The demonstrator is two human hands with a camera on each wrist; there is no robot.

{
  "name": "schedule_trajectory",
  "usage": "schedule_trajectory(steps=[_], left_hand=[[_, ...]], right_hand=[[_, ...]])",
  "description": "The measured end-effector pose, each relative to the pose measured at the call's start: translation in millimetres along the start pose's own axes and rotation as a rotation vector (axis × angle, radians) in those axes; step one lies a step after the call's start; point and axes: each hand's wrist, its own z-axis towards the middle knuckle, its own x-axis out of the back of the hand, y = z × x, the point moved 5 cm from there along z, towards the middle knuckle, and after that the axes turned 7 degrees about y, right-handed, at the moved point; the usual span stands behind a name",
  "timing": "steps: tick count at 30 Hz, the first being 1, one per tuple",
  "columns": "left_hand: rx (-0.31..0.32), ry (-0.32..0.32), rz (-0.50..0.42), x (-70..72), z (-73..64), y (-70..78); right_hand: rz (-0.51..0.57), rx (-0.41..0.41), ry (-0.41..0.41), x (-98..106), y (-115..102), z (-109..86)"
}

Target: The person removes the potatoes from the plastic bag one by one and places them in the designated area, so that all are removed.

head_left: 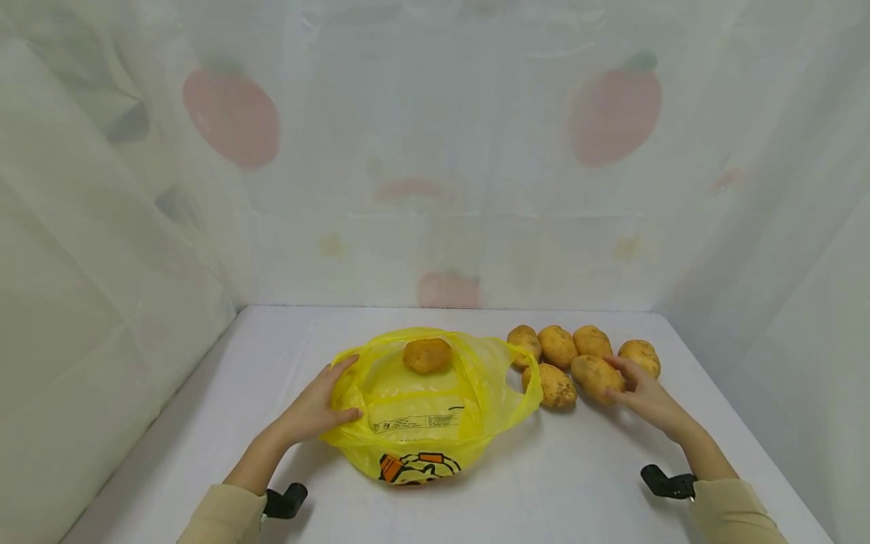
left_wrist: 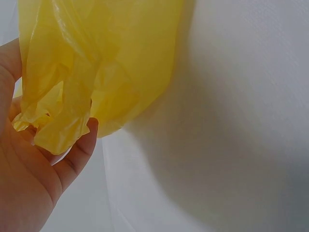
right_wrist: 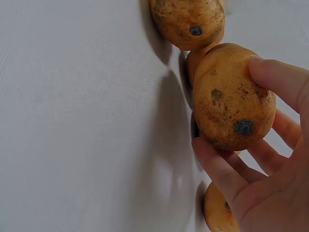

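Note:
A yellow plastic bag (head_left: 414, 412) lies with its mouth spread wide on the table, one potato (head_left: 427, 356) inside near the far rim. My left hand (head_left: 317, 404) holds the bag at its left side. In the left wrist view, fingers and thumb curl around the gathered yellow plastic (left_wrist: 72, 111). Over at the right, my right hand (head_left: 646, 393) grips a potato (head_left: 594, 378), thumb on one side and fingers on the other. That potato (right_wrist: 231, 96) shows dark spots in the right wrist view, where it appears close over the white surface.
Several more potatoes (head_left: 557, 346) sit grouped behind the gripped one, with one potato (head_left: 640, 355) farther right. Another potato (head_left: 553, 387) lies beside the bag's right handle (head_left: 530, 393). White sheets (head_left: 435, 249) hang around the white table (head_left: 544, 483).

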Motion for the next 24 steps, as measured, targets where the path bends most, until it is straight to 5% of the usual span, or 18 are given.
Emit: schedule_trajectory(steps=[24], left_hand=[[0.022, -0.002, 0.009, -1.3, -1.5, -5.9]], right_hand=[[-0.034, -0.073, -0.026, -10, 15, 3.3]])
